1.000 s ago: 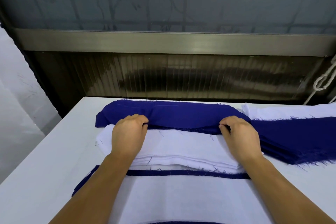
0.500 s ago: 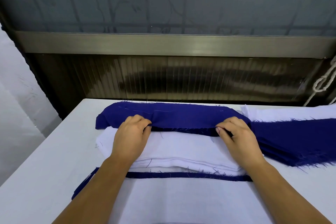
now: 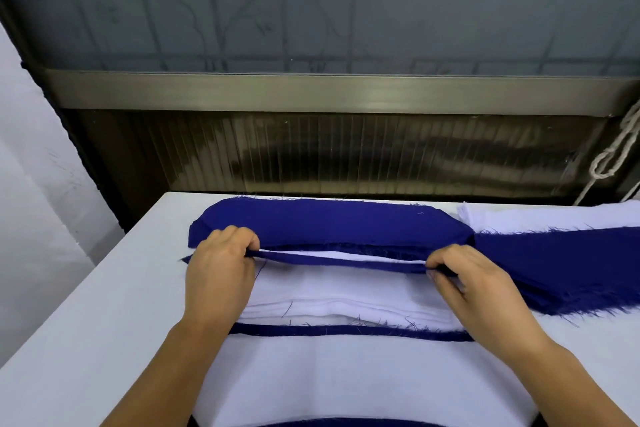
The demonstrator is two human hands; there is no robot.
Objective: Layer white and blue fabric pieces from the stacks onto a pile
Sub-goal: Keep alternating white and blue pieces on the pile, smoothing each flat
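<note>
Left hand (image 3: 221,270): fingers curled, thumb and fingertips pinching the near edge of a blue fabric piece (image 3: 336,258) at its left end. Right hand (image 3: 467,282): fingers likewise curled, pinching the same edge at its right end. Between the two grips the edge is raised and stretched taut as a thin band (a strip of white shows beneath it). The piece comes off the top of the blue stack (image 3: 329,222), which lies at the far side of the table (image 3: 86,305). Just in front sits the white stack (image 3: 346,295), both wrists over it. Nearest the person lies the pile (image 3: 346,374), white on top with blue edges showing. A second blue heap (image 3: 561,267) spreads to the right, white cloth (image 3: 554,217) behind it.
</note>
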